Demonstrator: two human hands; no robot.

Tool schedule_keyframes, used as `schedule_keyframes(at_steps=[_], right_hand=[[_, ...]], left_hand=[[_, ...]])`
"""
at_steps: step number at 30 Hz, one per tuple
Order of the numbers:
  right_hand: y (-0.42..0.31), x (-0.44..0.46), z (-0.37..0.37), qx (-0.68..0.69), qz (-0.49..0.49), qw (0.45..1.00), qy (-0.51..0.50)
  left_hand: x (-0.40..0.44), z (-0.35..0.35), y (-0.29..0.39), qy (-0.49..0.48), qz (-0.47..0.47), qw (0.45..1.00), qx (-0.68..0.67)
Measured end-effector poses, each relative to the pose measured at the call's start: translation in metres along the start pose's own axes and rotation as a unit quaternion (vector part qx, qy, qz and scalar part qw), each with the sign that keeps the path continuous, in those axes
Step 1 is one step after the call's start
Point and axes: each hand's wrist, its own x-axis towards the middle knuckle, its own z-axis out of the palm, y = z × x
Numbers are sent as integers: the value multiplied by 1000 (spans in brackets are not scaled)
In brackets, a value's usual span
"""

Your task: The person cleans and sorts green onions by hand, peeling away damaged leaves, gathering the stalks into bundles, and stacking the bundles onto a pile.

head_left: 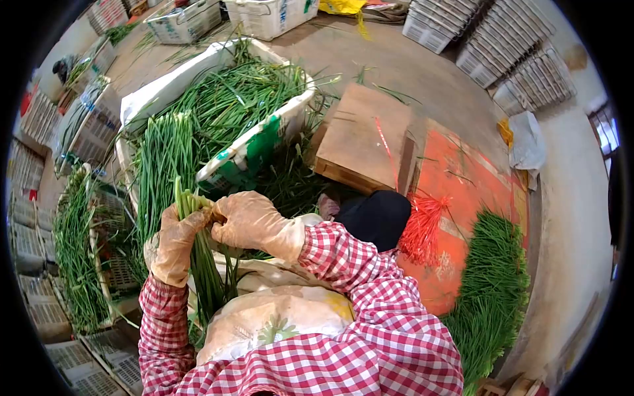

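My gloved left hand [175, 244] is wrapped around a bunch of green chives [210, 274], pale stem ends up and leaves hanging towards my lap. Pressed against the bunch near its top is my gloved right hand [254, 221], its fingers closed in a pinch on the stems; the fingertips are partly hidden. Just beyond both hands stands a white crate [148, 99] with a green patch on its side. Loose chives [231, 92] fill it, and a neater bundle of chives [165, 148] lies over its near left edge.
To the right are a wooden box [366, 132], red plastic ties [426, 228], an orange-red sheet [442, 178] and a long row of chives [492, 284]. Another chive-filled crate [99, 264] stands at left. Stacked crates [508, 46] line the back right, near a white wall [568, 185].
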Motion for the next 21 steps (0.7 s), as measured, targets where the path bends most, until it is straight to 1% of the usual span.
schedule_keyframes(at_steps=[1, 3, 5, 7, 8, 9, 11, 12, 14, 15, 17, 18, 19, 20, 21], right_hand=[[3, 0, -4, -1, 3, 1000, 5], [9, 0, -9, 39, -2, 997, -71], [10, -5, -7, 15, -4, 999, -49], [8, -10, -7, -14, 18, 999, -47], [11, -11, -3, -6, 3, 1000, -7], [15, -13, -3, -3, 5, 1000, -5], [19, -14, -6, -37, 8, 999, -24], [20, -15, -9, -36, 6, 999, -25], [21, -17, -16, -43, 26, 996, -78], [24, -17, -25, -7, 27, 992, -121], [35, -18, -22, 32, 43, 994, -93], [41, -20, -20, 35, 42, 994, -97], [47, -21, -18, 136, 41, 985, -97], [50, -20, -16, 237, 34, 965, -105], [53, -24, -17, 344, 115, 922, -138]], left_hand=[[0, 2, -1, -5, 1, 1000, 2], [1, 4, -5, 5, -2, 999, 42], [1, 7, -3, -17, -4, 999, 32], [-2, 13, 5, -33, -42, 999, 6], [0, 13, 5, -54, -48, 997, 1], [0, 18, 6, -56, -50, 997, 3], [-3, 27, 12, -5, -117, 993, 19], [5, 22, 6, -63, -105, 992, 37], [7, 29, 8, -66, -122, 990, 26], [7, 32, 8, -72, -137, 988, 15], [12, 32, 0, -79, -140, 987, 13], [15, 35, 0, -88, -129, 987, 27], [15, 37, 1, -88, -118, 988, 42], [18, 39, -3, -77, -109, 988, 81], [22, 32, -14, -106, -67, 990, 64]])
